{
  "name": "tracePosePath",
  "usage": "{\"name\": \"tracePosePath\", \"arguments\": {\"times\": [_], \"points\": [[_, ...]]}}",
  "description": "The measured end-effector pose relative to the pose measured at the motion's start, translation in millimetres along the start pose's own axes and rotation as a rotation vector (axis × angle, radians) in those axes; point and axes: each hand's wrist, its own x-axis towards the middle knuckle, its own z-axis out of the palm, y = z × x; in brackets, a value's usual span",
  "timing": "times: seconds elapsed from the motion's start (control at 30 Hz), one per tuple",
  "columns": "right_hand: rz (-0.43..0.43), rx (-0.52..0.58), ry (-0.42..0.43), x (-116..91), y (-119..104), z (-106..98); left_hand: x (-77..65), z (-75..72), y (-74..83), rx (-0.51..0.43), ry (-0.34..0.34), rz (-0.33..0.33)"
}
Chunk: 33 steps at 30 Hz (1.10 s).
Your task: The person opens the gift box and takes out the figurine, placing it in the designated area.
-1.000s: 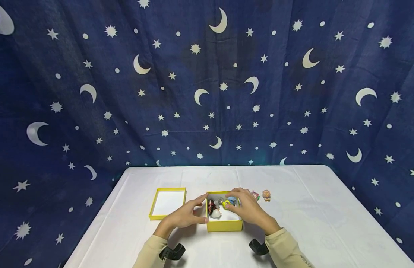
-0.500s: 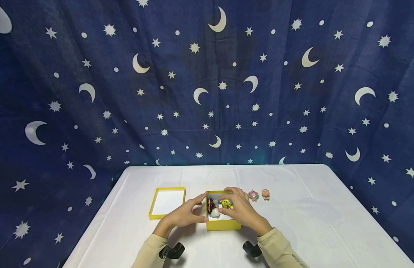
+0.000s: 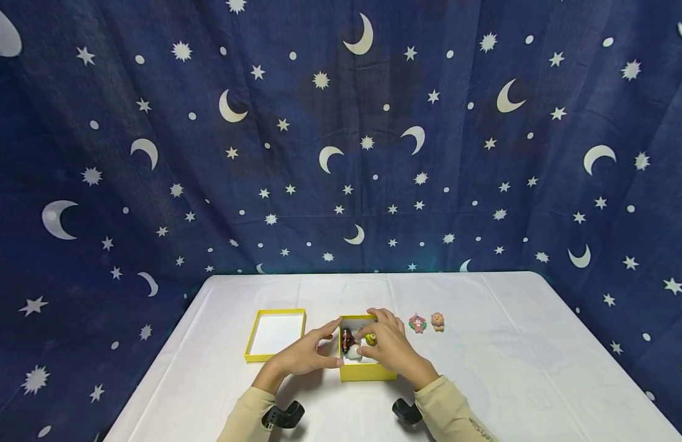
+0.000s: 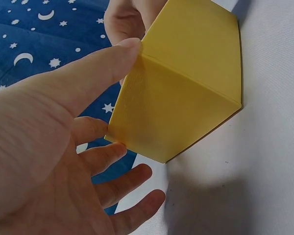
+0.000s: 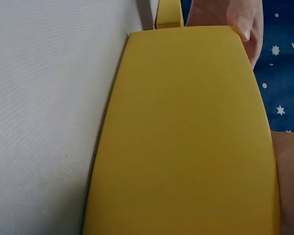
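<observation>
A yellow box (image 3: 368, 372) with a white inside stands uncovered before me, small toy figurines in it. My left hand (image 3: 306, 356) holds the box by its left side, thumb at the near corner and fingers at the far one. Over the right half reaches my right hand (image 3: 395, 350), thumb and forefinger spread apart beside a dark red-and-black figurine (image 3: 347, 339) and a white rounded piece (image 3: 353, 353). A yellow figurine (image 3: 371, 338) shows partly under that hand. In the right wrist view the box's wall (image 5: 186, 122) hides the right fingers.
The box's yellow-rimmed lid (image 3: 248, 358) lies upturned to the left. To the right of the box are a pink-and-green figurine (image 3: 417, 323) and a lion figurine (image 3: 437, 321). A white cloth covers the table (image 3: 512, 368); a starry blue curtain (image 3: 296, 153) hangs behind.
My right hand has moved left across the box, from its right edge and the yellow and blue figurines toward the dark and white ones. The left hand has stayed in place.
</observation>
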Motion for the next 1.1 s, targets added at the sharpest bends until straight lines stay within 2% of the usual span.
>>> {"name": "tracePosePath", "arguments": {"times": [0.5,1.1], "points": [[0.025,-0.002,-0.031,7.6,1.3,-1.2,-0.2,-2.1,0.0,0.015,-0.003,-0.003],[0.017,-0.137,-0.051,9.5,-3.2,2.6,0.8,-0.2,0.2,0.006,-0.005,0.01]]}}
